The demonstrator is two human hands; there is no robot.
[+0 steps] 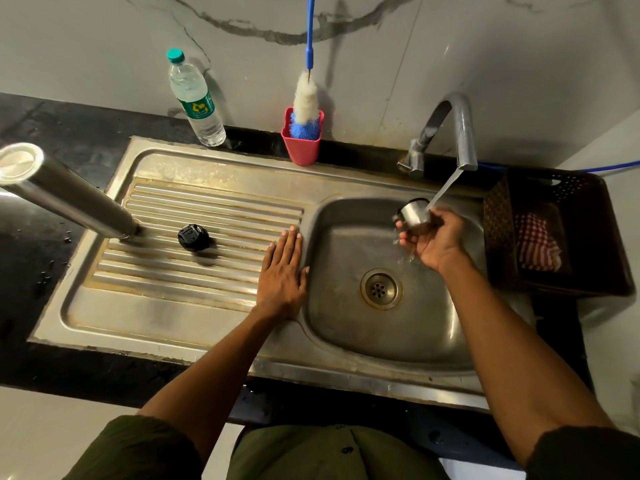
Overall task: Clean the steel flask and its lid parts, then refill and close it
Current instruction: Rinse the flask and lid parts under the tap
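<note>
The steel flask stands upside down on the ribbed drainboard at the left, mouth down. A black inner stopper lies on the drainboard to its right. My right hand grips the steel cap over the sink basin, under the running stream from the tap. My left hand rests flat, fingers straight, on the drainboard's right edge beside the basin.
A plastic water bottle and a red holder with a blue-handled bottle brush stand along the back wall. A dark basket with a checked cloth sits right of the sink basin. The drain is open.
</note>
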